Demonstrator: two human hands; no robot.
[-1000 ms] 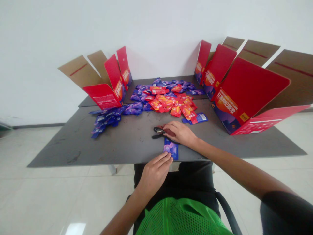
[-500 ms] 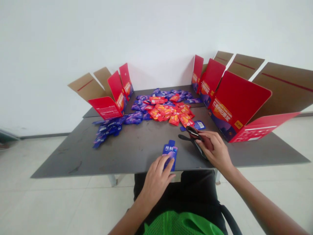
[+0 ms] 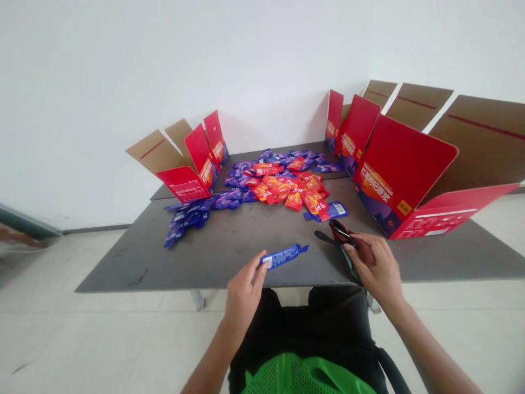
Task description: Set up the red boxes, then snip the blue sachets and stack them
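My left hand pinches one end of a blue pouch and holds it flat just above the front edge of the dark grey table. To its right, my right hand is closed round the handles of dark scissors, whose tips point left and away from me. The pouch's spout end points toward the scissors, a short gap apart. Behind them lies a pile of red pouches and blue pouches.
An open red carton stands at the back left. Larger open red cartons with raised brown flaps stand along the right side. A white wall is behind the table. A green mesh bag lies on my lap.
My left hand lifted the blue pouch off the table and turned it sideways. My right hand took the scissors from the table's middle and drew them back to the right.
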